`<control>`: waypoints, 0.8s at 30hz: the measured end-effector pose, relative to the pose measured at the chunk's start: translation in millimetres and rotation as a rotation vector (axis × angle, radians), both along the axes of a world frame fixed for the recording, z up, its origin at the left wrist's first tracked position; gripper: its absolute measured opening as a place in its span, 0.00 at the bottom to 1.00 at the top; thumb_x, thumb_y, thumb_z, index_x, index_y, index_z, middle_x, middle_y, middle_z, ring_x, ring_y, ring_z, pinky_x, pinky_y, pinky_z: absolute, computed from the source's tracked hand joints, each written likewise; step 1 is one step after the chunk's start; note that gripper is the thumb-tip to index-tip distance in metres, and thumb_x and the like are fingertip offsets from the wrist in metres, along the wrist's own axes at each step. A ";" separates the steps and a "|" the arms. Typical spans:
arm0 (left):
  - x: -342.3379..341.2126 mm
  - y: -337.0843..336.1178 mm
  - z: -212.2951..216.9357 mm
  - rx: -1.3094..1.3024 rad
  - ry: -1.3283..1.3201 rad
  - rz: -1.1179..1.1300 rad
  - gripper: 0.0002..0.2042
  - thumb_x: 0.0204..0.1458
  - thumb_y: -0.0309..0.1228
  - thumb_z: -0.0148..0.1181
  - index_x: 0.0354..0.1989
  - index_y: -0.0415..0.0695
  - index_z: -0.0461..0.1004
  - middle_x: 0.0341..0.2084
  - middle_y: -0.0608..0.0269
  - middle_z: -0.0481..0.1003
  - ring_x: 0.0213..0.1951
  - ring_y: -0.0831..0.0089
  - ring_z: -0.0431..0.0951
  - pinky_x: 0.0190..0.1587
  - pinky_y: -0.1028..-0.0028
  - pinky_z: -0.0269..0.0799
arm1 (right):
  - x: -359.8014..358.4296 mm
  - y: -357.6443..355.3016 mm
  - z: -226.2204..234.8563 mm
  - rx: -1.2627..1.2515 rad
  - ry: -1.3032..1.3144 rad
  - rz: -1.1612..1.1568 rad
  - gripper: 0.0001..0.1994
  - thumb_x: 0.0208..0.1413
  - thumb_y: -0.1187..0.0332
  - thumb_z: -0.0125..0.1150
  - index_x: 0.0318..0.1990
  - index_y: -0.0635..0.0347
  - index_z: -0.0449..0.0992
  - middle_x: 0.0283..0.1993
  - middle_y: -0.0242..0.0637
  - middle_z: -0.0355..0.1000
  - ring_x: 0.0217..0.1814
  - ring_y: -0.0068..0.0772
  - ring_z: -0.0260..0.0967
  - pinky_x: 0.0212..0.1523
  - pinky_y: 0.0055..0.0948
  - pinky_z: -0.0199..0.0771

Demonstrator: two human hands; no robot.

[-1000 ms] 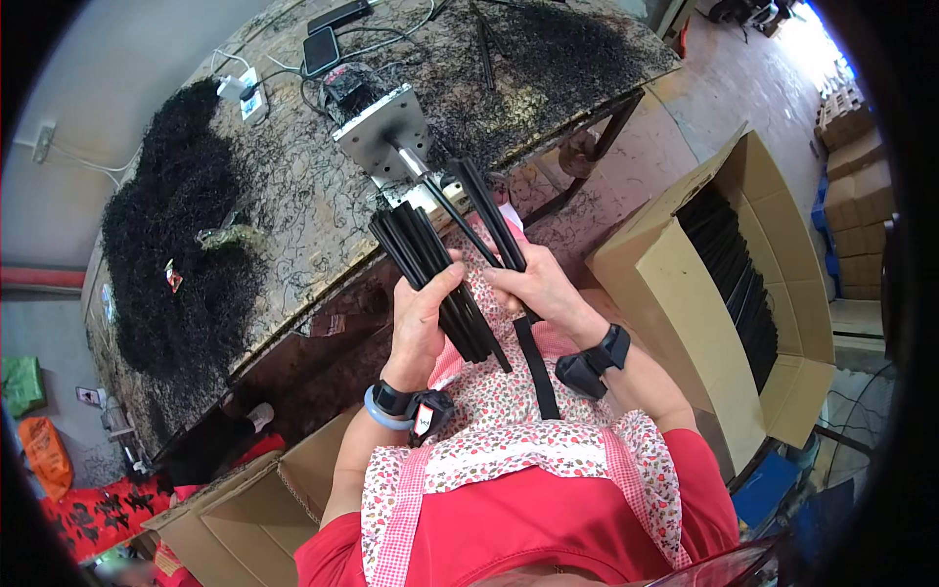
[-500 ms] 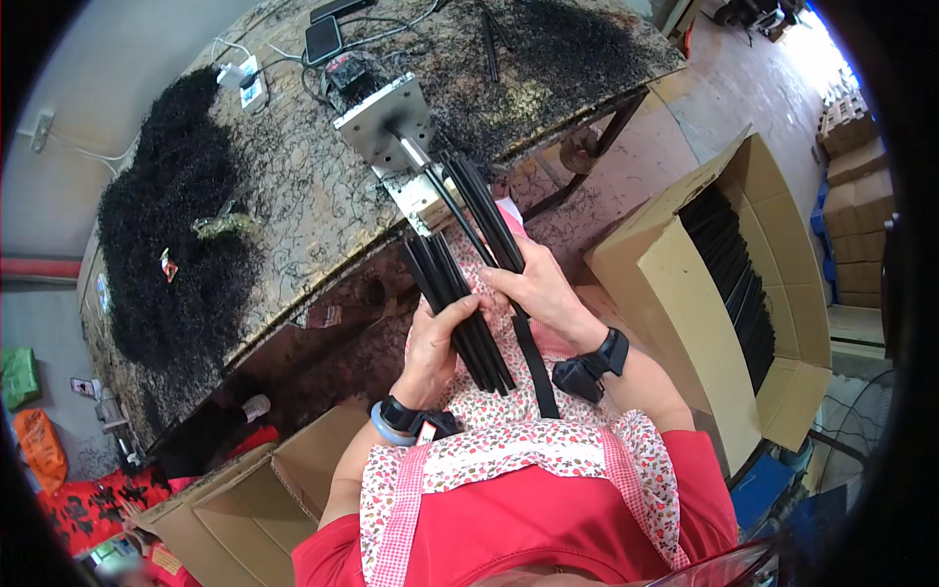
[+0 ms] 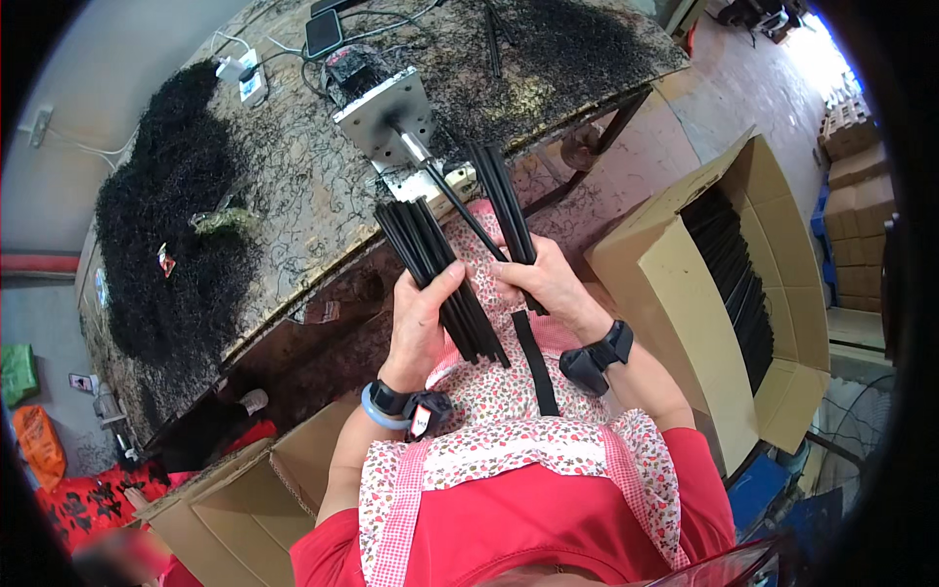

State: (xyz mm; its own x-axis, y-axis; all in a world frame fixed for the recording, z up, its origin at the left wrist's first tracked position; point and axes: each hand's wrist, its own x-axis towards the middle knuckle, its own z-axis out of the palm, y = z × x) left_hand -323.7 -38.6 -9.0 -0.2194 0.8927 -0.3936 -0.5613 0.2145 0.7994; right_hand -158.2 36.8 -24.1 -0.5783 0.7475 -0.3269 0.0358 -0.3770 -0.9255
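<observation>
A bundle of thin black tubes [image 3: 416, 245] is clasped in my left hand [image 3: 415, 318], its thumb lying across them. My right hand [image 3: 558, 292] grips a second, slimmer bundle of black tubes [image 3: 501, 196]. One single black tube [image 3: 468, 213] slants between the bundles, its far end at the metal spindle [image 3: 415, 147] of a small machine. Its near end meets my right fingertips. The spindle comes out through a square metal plate [image 3: 383, 115] at the table edge. Both bundles are held above my lap, over the flowered apron [image 3: 479, 401].
Black curly shavings [image 3: 161, 235] cover much of the worktable [image 3: 303, 210]. A large carton [image 3: 675, 323] full of black tubes stands at right, another carton [image 3: 230, 514] at lower left. A phone [image 3: 323, 34], a power strip [image 3: 252, 86] and cables lie on the table's far side.
The two bundles have moved farther apart at their far ends. My left hand has shifted up and left with its bundle; the right bundle's near end now shows below my right hand.
</observation>
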 end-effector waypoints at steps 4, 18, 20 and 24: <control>7.3 22.7 -9.6 0.043 -0.069 0.024 0.09 0.53 0.30 0.62 0.38 0.38 0.73 0.30 0.61 0.76 0.29 0.74 0.77 0.35 0.75 0.75 | -0.1 -29.9 17.1 -0.012 0.073 -0.034 0.12 0.52 0.72 0.62 0.43 0.63 0.71 0.26 0.27 0.69 0.23 0.15 0.66 0.23 0.17 0.66; 4.6 2.7 -1.9 -0.009 0.051 0.094 0.09 0.53 0.29 0.61 0.39 0.39 0.75 0.30 0.64 0.76 0.32 0.75 0.77 0.38 0.75 0.74 | 10.0 -15.5 5.0 -0.038 -0.024 0.057 0.17 0.51 0.74 0.62 0.50 0.63 0.71 0.29 0.28 0.70 0.23 0.17 0.66 0.24 0.18 0.66; 5.6 6.1 -0.3 -0.006 -0.008 0.153 0.08 0.54 0.28 0.61 0.39 0.38 0.75 0.29 0.64 0.77 0.30 0.77 0.77 0.37 0.76 0.74 | -4.2 -44.9 32.2 -0.066 0.037 0.063 0.17 0.50 0.74 0.62 0.50 0.63 0.71 0.28 0.28 0.70 0.22 0.17 0.65 0.25 0.18 0.66; 11.1 -7.1 7.2 0.021 0.005 0.057 0.08 0.55 0.29 0.60 0.40 0.39 0.75 0.29 0.66 0.76 0.31 0.78 0.76 0.38 0.76 0.73 | -0.7 -58.8 40.3 -0.097 0.109 -0.050 0.18 0.50 0.75 0.61 0.50 0.63 0.70 0.29 0.29 0.70 0.23 0.17 0.65 0.25 0.18 0.66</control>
